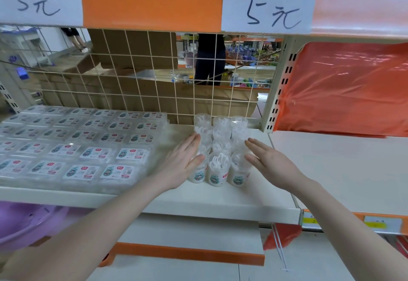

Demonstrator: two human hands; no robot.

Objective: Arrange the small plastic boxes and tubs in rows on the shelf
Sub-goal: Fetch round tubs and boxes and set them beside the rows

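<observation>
Tubs: a block of small clear tubs (220, 148), three across and several deep, stands on the shelf (209, 201) right between the two sets of fingers, running back to the wire grid.
Left hand: the left hand (183, 161) lies flat against the block's left flank, fingers (193, 142) straight and pressed together, touching the tubs.
Right hand: the right hand (268, 162) mirrors it on the right flank, fingers (254, 144) straight and held together, right at the tubs; I cannot tell whether they are touching.
Step in hand: looks like a squeeze to square the block into straight rows.
How to do it well: keep both palms upright and parallel, press low on the tub walls so none tip, push evenly from both sides, and ease off once the columns close up.
Risk: these tubs look light and tall; a lopsided shove could topple the front row.
Boxes: to the left of the left fingers, flat labelled plastic boxes (84, 141) already sit in tidy rows, stacked.
Beyond: a wire grid (154, 77) backs the shelf; handwritten price labels (268, 11) hang above.
</observation>
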